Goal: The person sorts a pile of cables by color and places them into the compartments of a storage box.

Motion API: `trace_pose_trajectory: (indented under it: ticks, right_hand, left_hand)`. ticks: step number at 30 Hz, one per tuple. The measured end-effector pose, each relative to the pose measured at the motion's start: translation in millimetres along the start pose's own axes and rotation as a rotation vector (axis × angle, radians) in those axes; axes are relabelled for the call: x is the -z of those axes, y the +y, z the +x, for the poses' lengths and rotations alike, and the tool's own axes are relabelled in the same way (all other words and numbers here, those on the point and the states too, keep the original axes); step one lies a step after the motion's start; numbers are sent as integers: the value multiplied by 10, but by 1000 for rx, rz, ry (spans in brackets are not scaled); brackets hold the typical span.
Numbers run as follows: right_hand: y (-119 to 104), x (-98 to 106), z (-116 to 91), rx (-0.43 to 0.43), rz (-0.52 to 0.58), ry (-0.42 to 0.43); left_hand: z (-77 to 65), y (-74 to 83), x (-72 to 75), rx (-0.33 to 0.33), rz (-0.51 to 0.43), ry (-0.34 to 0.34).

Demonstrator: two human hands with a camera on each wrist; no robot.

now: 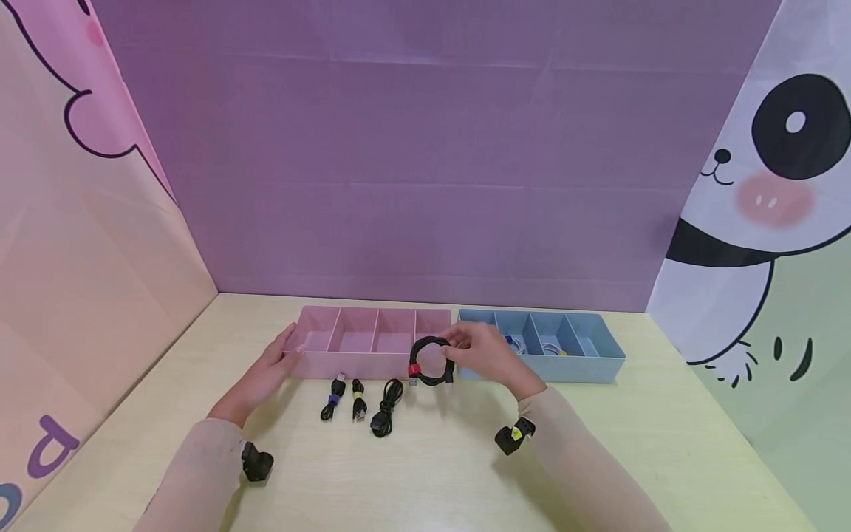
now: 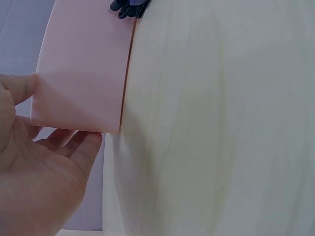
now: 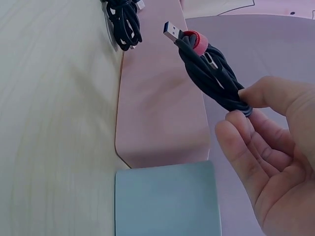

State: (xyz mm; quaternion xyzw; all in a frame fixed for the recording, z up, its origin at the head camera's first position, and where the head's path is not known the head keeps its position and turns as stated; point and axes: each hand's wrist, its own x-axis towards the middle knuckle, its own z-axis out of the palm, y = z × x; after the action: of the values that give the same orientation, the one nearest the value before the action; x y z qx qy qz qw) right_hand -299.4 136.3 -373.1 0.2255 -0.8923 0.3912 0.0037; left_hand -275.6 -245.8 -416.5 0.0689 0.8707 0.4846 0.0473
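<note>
My right hand (image 1: pixel 482 351) pinches a coiled black USB cable (image 3: pixel 209 73) between thumb and fingertips. A red strap binds the coil, and its metal plugs show. The coil hangs in front of the right end of a pink divided box (image 1: pixel 359 365). At that box's left end, my left hand (image 1: pixel 269 366) grips the corner, thumb at the rim and fingers against the end wall. On the table before the box lie a black cable with a purple tie (image 1: pixel 334 397), one with a yellow tie (image 1: pixel 359 403) and a thicker bundled black cable (image 1: pixel 387 410).
A light blue divided box (image 1: pixel 572 369) stands right beside the pink one, with pale coiled cables (image 1: pixel 552 349) in its middle compartments. Both stand on a pale wooden table (image 1: pixel 372 488). A purple backdrop (image 1: pixel 425 170) rises behind them, with printed panels on both sides.
</note>
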Motion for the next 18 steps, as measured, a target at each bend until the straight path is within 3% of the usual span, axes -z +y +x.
trace_pose_trajectory:
  ticks: [18]
  right_hand:
    - [66, 49, 97, -35, 5, 43]
  left_hand:
    - [-3, -22, 3, 14, 7, -3]
